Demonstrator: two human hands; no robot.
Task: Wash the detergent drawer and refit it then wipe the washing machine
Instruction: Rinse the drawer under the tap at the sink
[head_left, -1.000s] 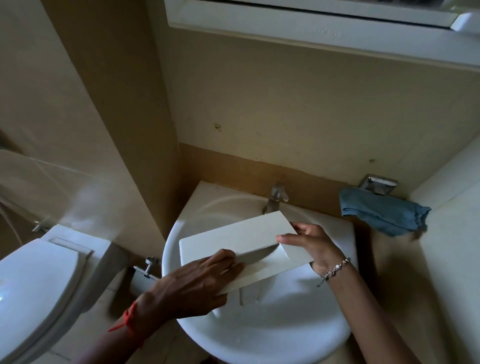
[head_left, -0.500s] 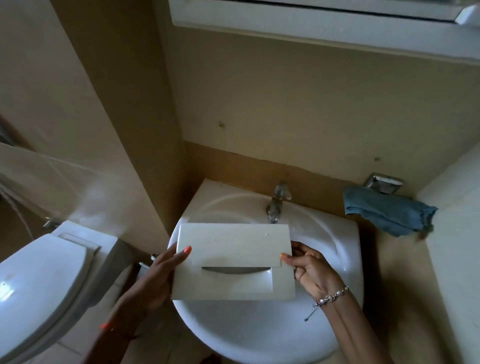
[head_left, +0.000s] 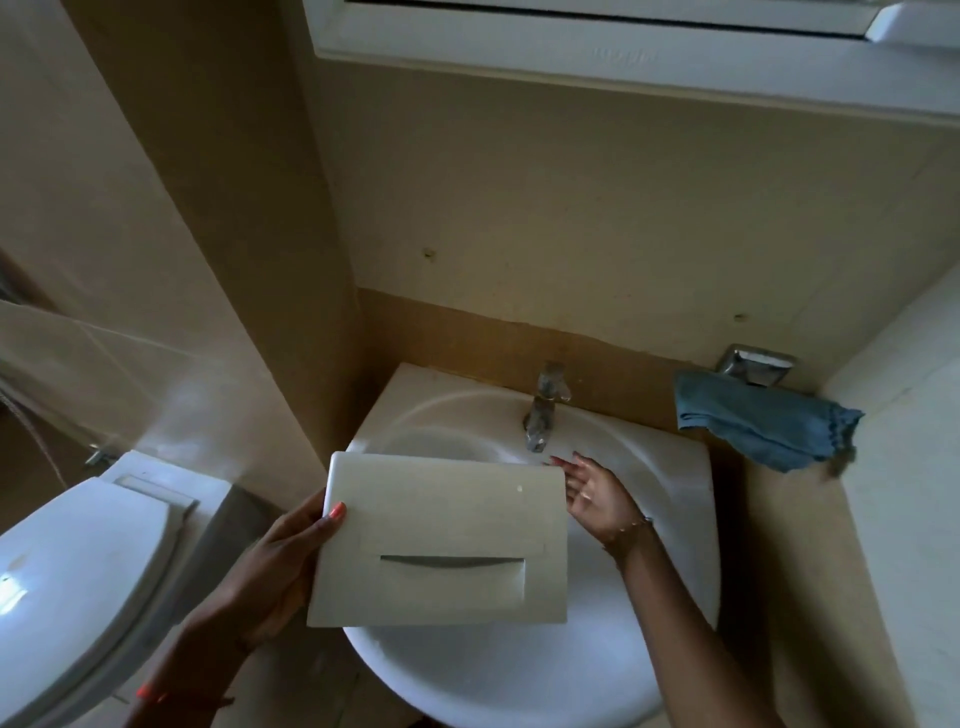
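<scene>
The white detergent drawer (head_left: 441, 535) is held above the white sink (head_left: 670, 493), its flat front panel with the curved handle slot facing me. My left hand (head_left: 275, 566) grips its left edge, thumb on the front. Off the drawer's right edge, my right hand (head_left: 592, 491) hovers with fingers spread, just below the metal tap (head_left: 543, 410). The drawer's compartments are hidden behind the front panel. No water is visibly running.
A blue cloth (head_left: 758, 421) hangs from a metal holder (head_left: 756, 364) on the wall at the right. A white toilet (head_left: 72, 577) stands at the lower left. A white ledge (head_left: 623, 57) juts out overhead. A tiled wall corner stands between toilet and sink.
The drawer was turned upright so its front faces me and was lifted closer. My right hand let go of its right edge and moved up toward the tap; my left hand now grips the left edge.
</scene>
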